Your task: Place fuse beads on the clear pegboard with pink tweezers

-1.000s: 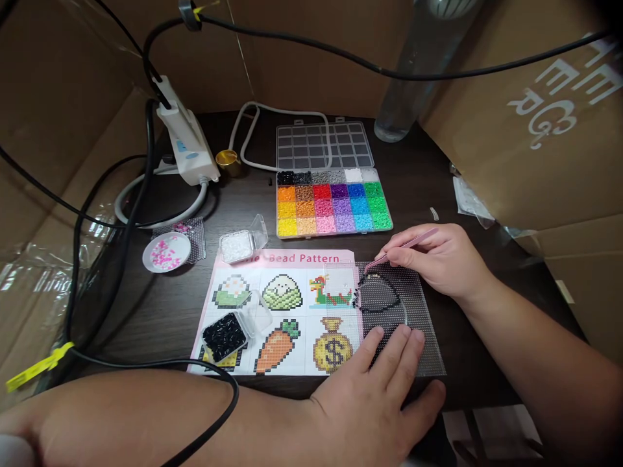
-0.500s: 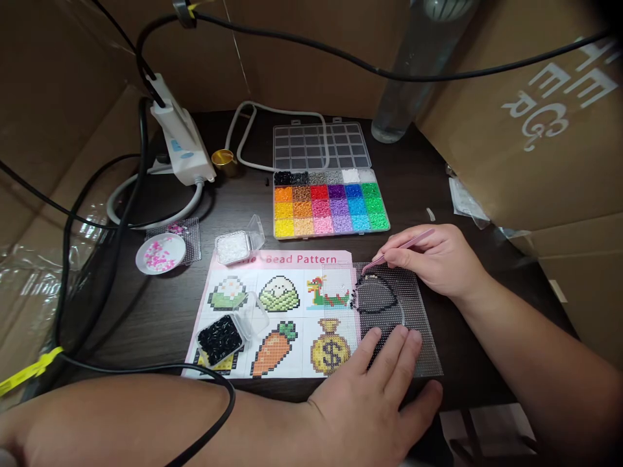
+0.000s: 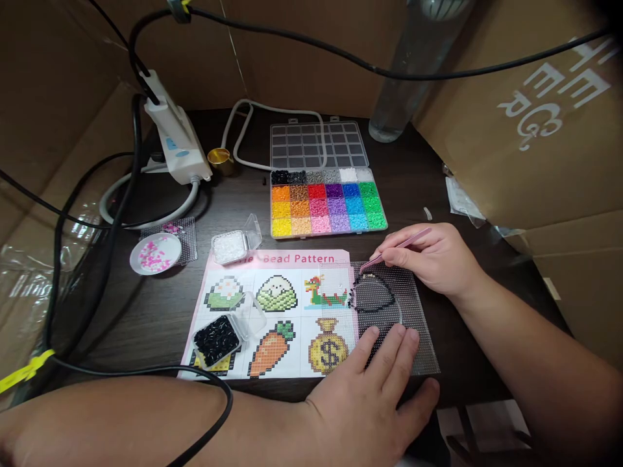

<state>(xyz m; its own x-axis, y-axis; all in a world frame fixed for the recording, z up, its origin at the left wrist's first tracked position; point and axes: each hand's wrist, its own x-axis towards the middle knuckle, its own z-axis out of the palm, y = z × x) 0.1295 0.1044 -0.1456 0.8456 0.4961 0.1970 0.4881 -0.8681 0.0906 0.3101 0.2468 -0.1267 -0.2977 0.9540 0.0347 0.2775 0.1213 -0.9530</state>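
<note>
Pink tweezers (image 3: 400,248) are pinched in my right hand (image 3: 428,256), their tip at the upper left of a black bead outline on the clear pegboard (image 3: 411,344). Whether a bead sits in the tip is too small to tell. The black bead outline (image 3: 389,305) forms a rounded loop, with a few pale beads along its top. My left hand (image 3: 374,389) lies with fingers spread over the pegboard's near edge. Under the board's left part is the bead pattern sheet (image 3: 298,285). An open box of black beads (image 3: 217,340) stands on the sheet's lower left.
An open box of white beads (image 3: 230,246) overlaps the sheet's top edge. Behind it lies a sorted bead case (image 3: 328,202), lid open. At left are a white dish (image 3: 156,254) of pink beads, a power strip (image 3: 182,152) and black cables. A clear bottle (image 3: 396,104) stands behind.
The whole view has shifted slightly, so everything sits a little further left. My hands and the tweezers keep nearly the same place over the pegboard.
</note>
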